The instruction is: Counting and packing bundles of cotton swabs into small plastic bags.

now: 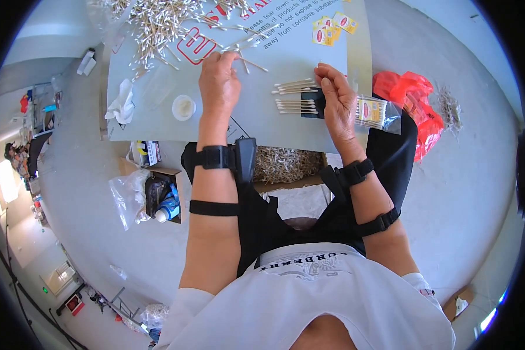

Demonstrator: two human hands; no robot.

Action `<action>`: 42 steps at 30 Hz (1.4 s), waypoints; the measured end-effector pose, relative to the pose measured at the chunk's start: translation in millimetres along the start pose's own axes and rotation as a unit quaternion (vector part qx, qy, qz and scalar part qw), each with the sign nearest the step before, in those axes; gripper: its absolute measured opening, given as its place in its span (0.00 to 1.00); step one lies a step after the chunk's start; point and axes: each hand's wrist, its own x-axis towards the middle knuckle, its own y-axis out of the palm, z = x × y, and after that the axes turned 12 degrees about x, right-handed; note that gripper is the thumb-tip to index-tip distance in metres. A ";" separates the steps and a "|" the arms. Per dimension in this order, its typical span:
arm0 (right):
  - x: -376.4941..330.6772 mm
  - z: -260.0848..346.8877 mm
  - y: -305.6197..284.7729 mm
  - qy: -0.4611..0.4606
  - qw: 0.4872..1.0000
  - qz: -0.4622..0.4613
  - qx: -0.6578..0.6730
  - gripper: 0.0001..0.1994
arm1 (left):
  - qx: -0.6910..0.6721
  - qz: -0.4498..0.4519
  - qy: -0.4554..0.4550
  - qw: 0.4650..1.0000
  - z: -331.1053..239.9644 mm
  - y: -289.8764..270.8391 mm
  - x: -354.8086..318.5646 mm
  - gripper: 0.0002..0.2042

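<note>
At the edge of a loose pile of cotton swabs (pixel 157 29), my left hand (pixel 220 81) has its fingers closed on cotton swabs (pixel 248 46); how many it grips is hidden. My right hand (pixel 338 99) is loosely curled with thumb and fingers apart. It hovers beside two small rows of cotton swabs (pixel 296 107), lying side by side with their tips partly over a black pad (pixel 312 96). Against the right wrist side lies a clear packet of swabs (pixel 370 112) with a yellow label.
Yellow label cards (pixel 332 29) lie at the table's far right. A white tub (pixel 184 108) and crumpled tissue (pixel 120 102) sit on the left. A box of swabs (pixel 286 165) stands below the table's near edge. Red plastic bags (pixel 411 99) are off the right side.
</note>
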 end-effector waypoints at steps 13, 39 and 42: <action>2.3 -3.2 1.9 -0.001 1.000 -0.012 0.018 0.06 | 0.016 0.024 0.169 0.985 -34.6 24.5 36.4 0.06; 72.7 -7.6 52.6 -0.143 0.881 0.214 -0.396 0.09 | -0.016 0.037 0.003 0.999 -0.1 16.3 10.2 0.09; 73.4 -11.3 55.6 -0.157 0.873 0.220 -0.407 0.07 | -0.025 0.047 0.004 0.999 -2.8 18.6 10.2 0.07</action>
